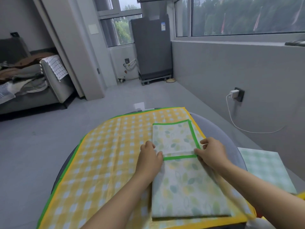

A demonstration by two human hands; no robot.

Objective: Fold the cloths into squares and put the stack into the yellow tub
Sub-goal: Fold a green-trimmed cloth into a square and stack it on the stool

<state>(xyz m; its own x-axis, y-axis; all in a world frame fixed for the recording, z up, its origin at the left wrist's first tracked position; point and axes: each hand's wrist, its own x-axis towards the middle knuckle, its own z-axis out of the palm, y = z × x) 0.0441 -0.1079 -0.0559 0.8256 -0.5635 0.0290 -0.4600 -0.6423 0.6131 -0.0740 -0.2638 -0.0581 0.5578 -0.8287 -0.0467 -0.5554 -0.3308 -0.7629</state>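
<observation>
A leaf-print cloth with a green border lies as a long folded strip on a yellow checked cloth that is spread over the round table. The strip's far end is doubled back toward me. My left hand pinches the left corner of that green-edged end. My right hand pinches its right corner. A folded pale green checked cloth lies at the right. A sliver of yellow shows at the right edge; I cannot tell whether it is the tub.
The grey round table's rim shows beyond the cloths. A white charger cable hangs from a wall socket at the right. A grey sofa with piled clothes stands far left, a grey appliance at the back.
</observation>
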